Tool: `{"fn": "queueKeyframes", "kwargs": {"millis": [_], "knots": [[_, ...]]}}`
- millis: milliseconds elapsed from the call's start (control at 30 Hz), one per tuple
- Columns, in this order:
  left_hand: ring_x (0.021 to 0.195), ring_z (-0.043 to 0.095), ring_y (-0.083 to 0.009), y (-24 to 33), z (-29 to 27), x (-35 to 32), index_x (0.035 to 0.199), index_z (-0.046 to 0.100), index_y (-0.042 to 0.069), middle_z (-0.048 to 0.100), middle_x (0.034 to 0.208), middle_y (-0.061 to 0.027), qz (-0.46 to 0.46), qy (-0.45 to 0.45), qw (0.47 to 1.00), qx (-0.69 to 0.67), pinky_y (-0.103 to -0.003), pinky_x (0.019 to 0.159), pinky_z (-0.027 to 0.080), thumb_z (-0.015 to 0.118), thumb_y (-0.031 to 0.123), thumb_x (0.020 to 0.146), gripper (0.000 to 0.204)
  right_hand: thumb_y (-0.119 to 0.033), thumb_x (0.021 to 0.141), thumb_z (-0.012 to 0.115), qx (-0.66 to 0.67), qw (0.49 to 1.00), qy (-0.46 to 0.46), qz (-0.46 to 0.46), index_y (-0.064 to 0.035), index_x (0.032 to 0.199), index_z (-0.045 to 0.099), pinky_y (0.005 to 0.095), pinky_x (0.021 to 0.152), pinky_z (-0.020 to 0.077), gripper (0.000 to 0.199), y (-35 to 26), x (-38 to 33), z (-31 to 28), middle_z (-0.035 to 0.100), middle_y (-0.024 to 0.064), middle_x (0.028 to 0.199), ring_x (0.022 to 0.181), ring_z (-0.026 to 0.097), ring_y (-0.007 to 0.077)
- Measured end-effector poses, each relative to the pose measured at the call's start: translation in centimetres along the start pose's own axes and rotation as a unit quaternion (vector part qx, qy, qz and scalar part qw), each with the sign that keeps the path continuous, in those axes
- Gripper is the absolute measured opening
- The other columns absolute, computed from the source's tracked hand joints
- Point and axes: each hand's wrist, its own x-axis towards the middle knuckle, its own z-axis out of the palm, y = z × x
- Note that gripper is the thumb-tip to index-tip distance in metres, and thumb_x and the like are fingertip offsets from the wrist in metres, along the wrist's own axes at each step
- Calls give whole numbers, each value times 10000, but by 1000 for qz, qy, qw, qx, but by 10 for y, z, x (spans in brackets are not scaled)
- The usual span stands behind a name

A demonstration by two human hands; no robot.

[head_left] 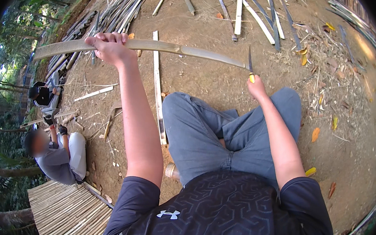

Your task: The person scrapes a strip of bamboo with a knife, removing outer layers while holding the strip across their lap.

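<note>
A long split bamboo strip (158, 46) stretches across in front of me, from the far left to near my right hand. My left hand (111, 49) is closed around it toward its left part, with the arm reaching out. In my right hand (256, 87) is a knife (250, 62) with a yellow handle, its narrow dark blade pointing away from me. The strip's right end lies at the blade, close to the handle; whether they touch I cannot tell. My legs in grey trousers (199, 137) are bent below the strip.
Another bamboo strip (157, 87) lies on the dirt left of my knee. Piled strips (121, 11) lie far left, with more slats (238, 13) ahead. Two people sit at left, the nearer in a grey shirt (59, 161). A bamboo slat platform (68, 210) stands near left.
</note>
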Motion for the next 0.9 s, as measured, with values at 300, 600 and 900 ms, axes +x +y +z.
{"fn": "queueKeyframes", "kwargs": {"millis": [300, 600, 900], "knots": [[444, 195, -94, -10, 26, -19, 754, 318, 160, 223, 553, 48, 60, -96, 993, -16, -256, 396, 201, 231, 560, 1046, 503, -218, 923, 548, -47, 984, -101, -136, 18, 1057, 555, 447, 755, 511, 271, -166, -74, -49, 679, 210, 926, 865, 674, 370], [432, 175, -81, -23, 21, -40, 706, 262, 179, 193, 521, 64, 29, -34, 999, 7, -273, 394, 175, 252, 518, 1060, 490, -56, 896, 537, -243, 939, -111, -217, 93, 1159, 518, 436, 828, 570, 303, -251, -112, -51, 658, 313, 982, 980, 681, 394], [422, 188, -63, -24, 19, -41, 681, 246, 173, 193, 522, 64, 61, -85, 994, -41, -265, 389, 175, 382, 532, 1039, 526, 21, 894, 487, -312, 919, -140, -197, 69, 1243, 516, 462, 883, 560, 354, -258, -117, -49, 663, 307, 1080, 1060, 663, 400]]}}
